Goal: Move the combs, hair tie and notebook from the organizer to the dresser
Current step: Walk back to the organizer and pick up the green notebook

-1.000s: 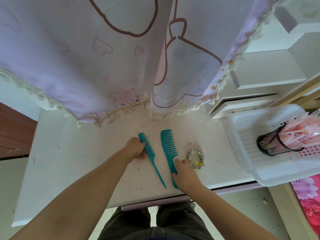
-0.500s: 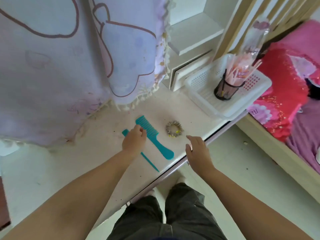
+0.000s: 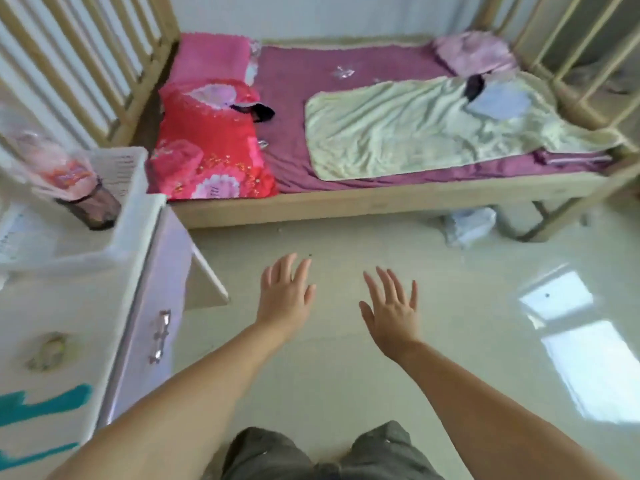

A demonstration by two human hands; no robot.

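Observation:
Two teal combs lie blurred on the white dresser [image 3: 79, 299] at the lower left: the wide comb [image 3: 45, 405] and the thin tail comb [image 3: 34, 457]. A hair tie [image 3: 48, 351] rests on the dresser top just beyond them. The white organizer basket [image 3: 131, 216] stands at the dresser's far end. My left hand [image 3: 285, 296] and my right hand [image 3: 391, 310] hover over the floor with fingers spread, holding nothing, well to the right of the dresser. No notebook can be made out.
A dark mesh cup [image 3: 90, 209] stuffed with pink wrapped sticks stands in the basket. A wooden-framed bed [image 3: 381, 199] with a red floral pillow [image 3: 211, 147] and a pale green blanket [image 3: 433, 126] fills the far side. Pale tiled floor [image 3: 346, 358] lies under my hands.
My view has swung right, from the dresser top to the bed and floor. Both hands left the combs and now hang spread over the floor. The combs and hair tie stay on the dresser.

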